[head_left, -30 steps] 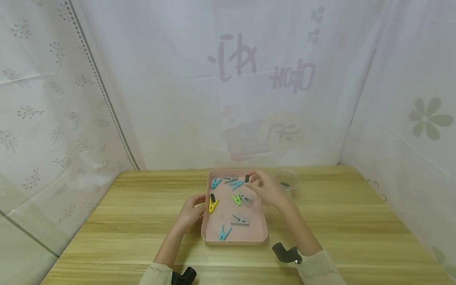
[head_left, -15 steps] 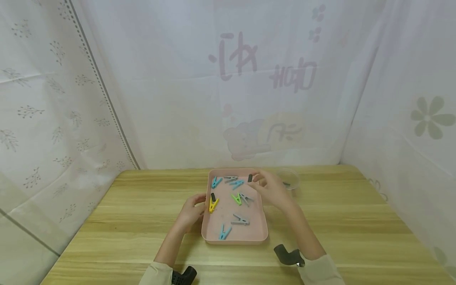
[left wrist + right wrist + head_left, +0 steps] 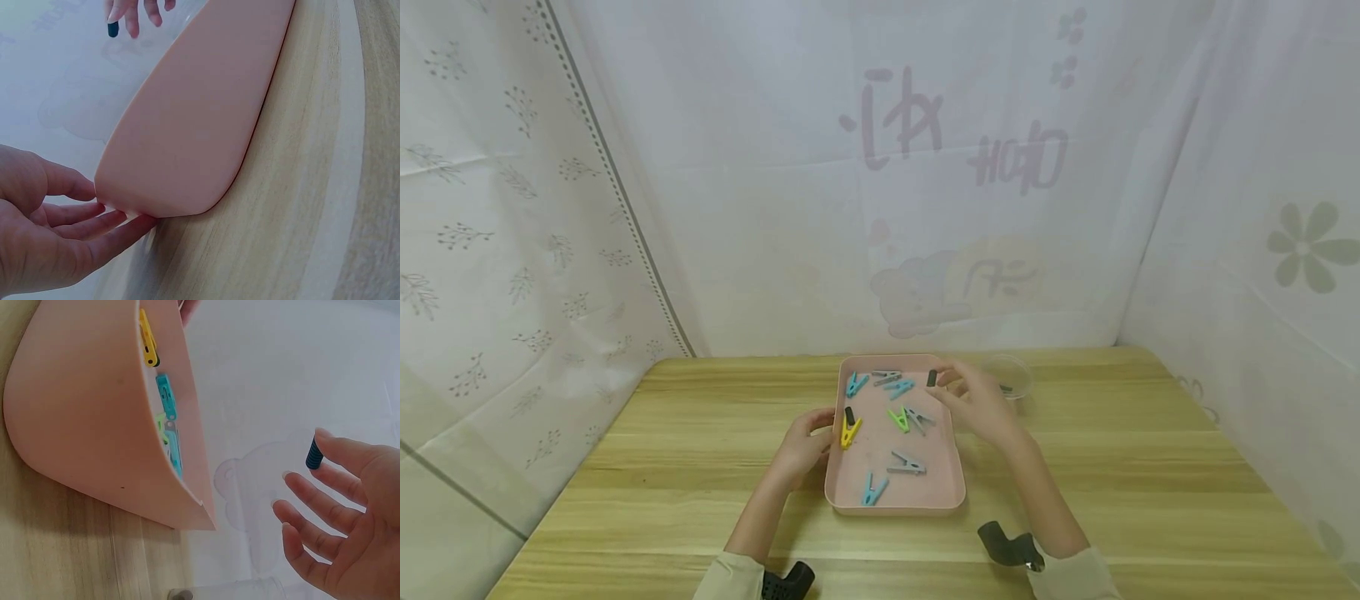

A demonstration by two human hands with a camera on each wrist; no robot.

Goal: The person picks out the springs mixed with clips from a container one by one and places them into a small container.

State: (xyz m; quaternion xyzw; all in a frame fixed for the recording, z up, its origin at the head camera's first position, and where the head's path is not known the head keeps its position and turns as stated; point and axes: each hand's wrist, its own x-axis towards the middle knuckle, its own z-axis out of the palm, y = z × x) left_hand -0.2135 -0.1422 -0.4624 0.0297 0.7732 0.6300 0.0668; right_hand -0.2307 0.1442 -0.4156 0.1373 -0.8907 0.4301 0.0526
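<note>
My right hand (image 3: pixel 977 400) pinches a small dark ribbed cylinder (image 3: pixel 314 453) between thumb and index finger, the other fingers loosely spread. In the head view it overlaps the far right corner of a pink tray (image 3: pixel 880 492). The fairly straight fingers of my left hand (image 3: pixel 50 231) touch the tray's left side wall. A yellow clothespin (image 3: pixel 848 435) inside has a dark piece (image 3: pixel 849 415) at one end. Also in the tray are a green clothespin (image 3: pixel 898 419), several blue ones, such as one blue clothespin (image 3: pixel 873 490), and several grey ones, such as one grey clothespin (image 3: pixel 906 463).
A clear round container (image 3: pixel 1011 375) with a few dark bits stands right of the tray, near the table's back edge. The wooden table (image 3: pixel 700 433) backs onto a printed white curtain (image 3: pixel 760 208). Black wrist mounts (image 3: pixel 1006 546) sit at both forearms.
My right hand has drifted slightly right with the dark cylinder, towards the tray's far right edge. The left hand and the clothespins stay where they were.
</note>
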